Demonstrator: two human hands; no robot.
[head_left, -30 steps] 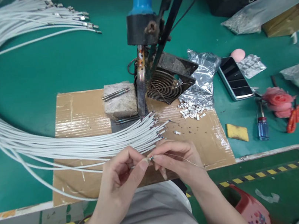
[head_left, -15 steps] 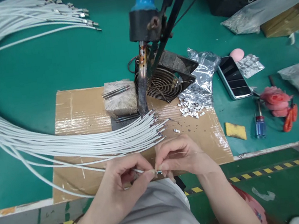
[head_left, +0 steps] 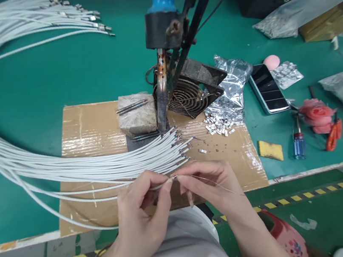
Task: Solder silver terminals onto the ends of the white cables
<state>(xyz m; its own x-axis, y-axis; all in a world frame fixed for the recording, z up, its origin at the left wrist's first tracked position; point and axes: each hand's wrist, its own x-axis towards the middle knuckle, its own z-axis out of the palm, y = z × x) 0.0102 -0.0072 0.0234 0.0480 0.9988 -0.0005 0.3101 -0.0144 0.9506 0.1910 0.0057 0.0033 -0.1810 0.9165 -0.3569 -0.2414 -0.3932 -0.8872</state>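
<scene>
A: Where do we find the cable (head_left: 157, 187), and who has it?

B: We find it over the near part of the cardboard (head_left: 90, 127). It runs into the left hand (head_left: 142, 212), whose grip is clamped on it just short of the tip.

A: And the right hand (head_left: 210, 183)?

B: We see its grip pinched at the cable's tip, thumb and forefinger together, almost meeting the other hand. A thin strand (head_left: 211, 181) trails from there across to the wrist. The fingers hide most of the tip, so we can't tell its exact shape.

A: What do we have just beyond the hands?

B: We have white cables (head_left: 68, 167), curving in a thick bundle over the left of the desk (head_left: 54, 77), with their near ends on the cardboard. Above those ends stands the iron (head_left: 162, 91), pointing down; we can't tell whether it touches them. Left of it sits a block (head_left: 138, 122) with thin rods (head_left: 131, 107) on top, and behind it a fan (head_left: 186, 98).

A: What do we see to the right?

B: Small connectors (head_left: 218, 125) lie heaped beside a clear bag (head_left: 234, 76), with a single one nearer the right hand. Further along, on the desk, we count a phone (head_left: 269, 90), a yellow sponge (head_left: 270, 150), a screwdriver (head_left: 299, 144) and a pink flower (head_left: 316, 115).
</scene>
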